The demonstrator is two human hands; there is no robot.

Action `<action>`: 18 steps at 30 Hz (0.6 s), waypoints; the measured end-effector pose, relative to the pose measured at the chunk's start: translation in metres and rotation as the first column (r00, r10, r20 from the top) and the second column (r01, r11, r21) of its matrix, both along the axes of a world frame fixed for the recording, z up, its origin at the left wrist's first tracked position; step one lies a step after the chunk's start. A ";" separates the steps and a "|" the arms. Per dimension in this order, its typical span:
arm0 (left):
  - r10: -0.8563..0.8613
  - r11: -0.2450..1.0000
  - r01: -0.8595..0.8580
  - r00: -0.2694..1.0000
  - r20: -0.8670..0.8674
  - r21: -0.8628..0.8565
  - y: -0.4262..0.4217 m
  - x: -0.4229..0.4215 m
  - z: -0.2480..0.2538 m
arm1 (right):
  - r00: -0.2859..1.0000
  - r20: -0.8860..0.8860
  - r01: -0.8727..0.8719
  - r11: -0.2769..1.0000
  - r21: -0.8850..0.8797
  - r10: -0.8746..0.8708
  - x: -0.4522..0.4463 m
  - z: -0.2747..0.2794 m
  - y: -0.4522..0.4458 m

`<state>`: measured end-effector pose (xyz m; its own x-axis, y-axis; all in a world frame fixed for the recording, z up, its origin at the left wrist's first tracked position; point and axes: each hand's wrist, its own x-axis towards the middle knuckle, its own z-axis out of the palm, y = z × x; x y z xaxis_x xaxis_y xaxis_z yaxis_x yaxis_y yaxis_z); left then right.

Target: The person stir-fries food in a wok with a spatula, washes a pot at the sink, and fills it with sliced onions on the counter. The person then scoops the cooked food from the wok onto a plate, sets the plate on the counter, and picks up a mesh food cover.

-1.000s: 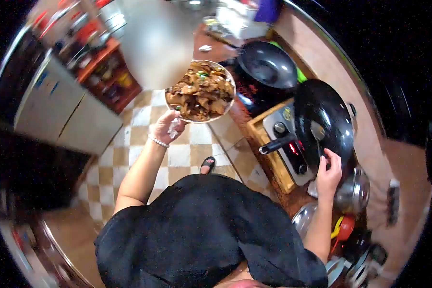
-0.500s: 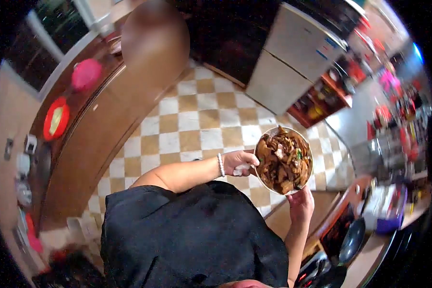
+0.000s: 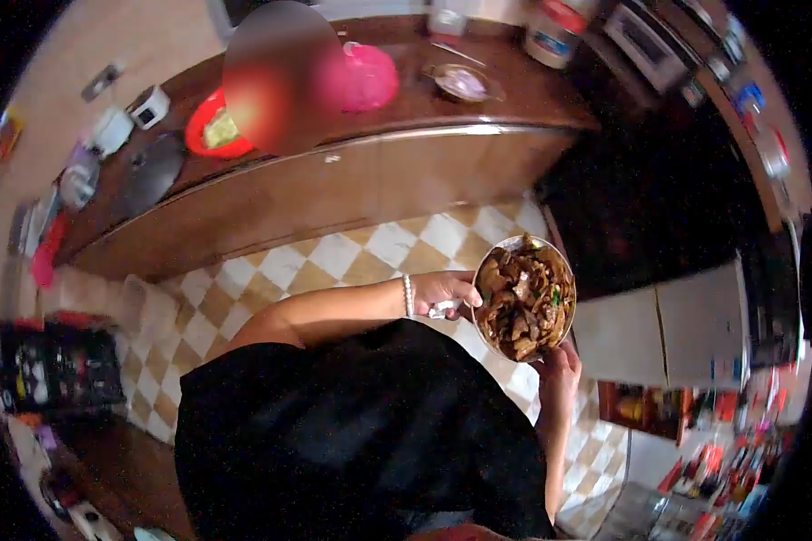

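A round bowl [image 3: 525,298] heaped with brown sliced food and bits of green is held up over the tiled floor. My left hand [image 3: 447,295], with a beaded bracelet at the wrist, grips its left rim by the thumb. A crumpled white tissue [image 3: 443,310] is pinched in the same hand. My right hand [image 3: 559,364] holds the bowl from its lower right edge, with the fingers partly hidden beneath it.
Ahead runs a brown counter [image 3: 406,86] with a red basin [image 3: 209,135], a pink bag [image 3: 368,79], a small dish [image 3: 461,83] and a lidded tub [image 3: 555,34]. A white fridge [image 3: 668,329] stands at the right, near a red shelf [image 3: 642,410].
The view has turned left from the stove and woks to the counter. My right hand has left the wok area and taken hold of the bowl, which my left hand still holds.
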<state>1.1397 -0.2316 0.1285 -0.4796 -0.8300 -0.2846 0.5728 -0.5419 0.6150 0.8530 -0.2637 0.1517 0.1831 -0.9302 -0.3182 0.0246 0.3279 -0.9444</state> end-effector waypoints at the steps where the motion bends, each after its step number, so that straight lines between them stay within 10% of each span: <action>1: 0.051 0.999 -0.052 0.998 0.036 0.017 -0.006 0.020 0.006 | 0.995 0.092 -0.050 0.998 0.025 0.047 0.023 -0.003 -0.018; 18: 0.476 0.877 -0.480 0.874 0.098 0.025 -0.010 0.069 -0.005 | 0.894 -0.146 -0.444 0.883 -0.156 0.424 0.112 -0.011 -0.139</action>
<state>1.2090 -0.2413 0.1239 0.0007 -0.9364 -0.3508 0.7151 -0.2448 0.6547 0.9646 -0.4032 0.1406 0.5563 -0.8083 -0.1929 -0.1827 0.1074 -0.9773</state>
